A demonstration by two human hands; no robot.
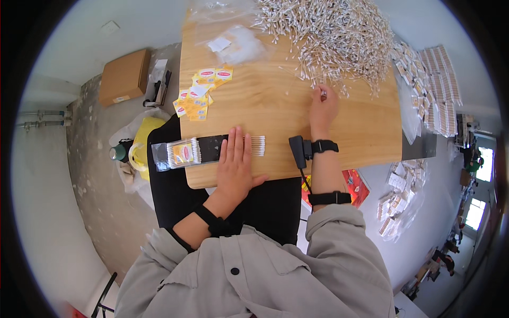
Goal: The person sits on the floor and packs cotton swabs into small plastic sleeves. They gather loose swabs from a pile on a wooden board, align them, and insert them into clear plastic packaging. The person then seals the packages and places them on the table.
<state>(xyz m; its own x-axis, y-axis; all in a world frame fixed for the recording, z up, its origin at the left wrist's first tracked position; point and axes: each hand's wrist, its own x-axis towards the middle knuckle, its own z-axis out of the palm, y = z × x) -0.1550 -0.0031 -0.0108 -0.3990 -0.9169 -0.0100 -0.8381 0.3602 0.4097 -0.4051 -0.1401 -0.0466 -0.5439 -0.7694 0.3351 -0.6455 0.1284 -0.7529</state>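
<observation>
My left hand (235,169) lies flat with its fingers stretched out, over a black strip (210,148) and a row of cotton swabs (258,146). The swab tips stick out to the right of the fingers. At the strip's left end sits a clear packet of cotton swabs (184,152) with a yellow-and-red label. Farther away, my right hand (324,108) has its fingers curled together at the near edge of a large heap of loose cotton swabs (339,40). Whatever is between those fingertips is too small to make out.
Yellow-and-white label cards (197,100) lie scattered at the table's left, below clear plastic bags (241,46). Bundled swab packs (440,79) are stacked beyond the right edge, with more bagged packs (400,191) lower down. A cardboard box (124,77) stands on the floor at left.
</observation>
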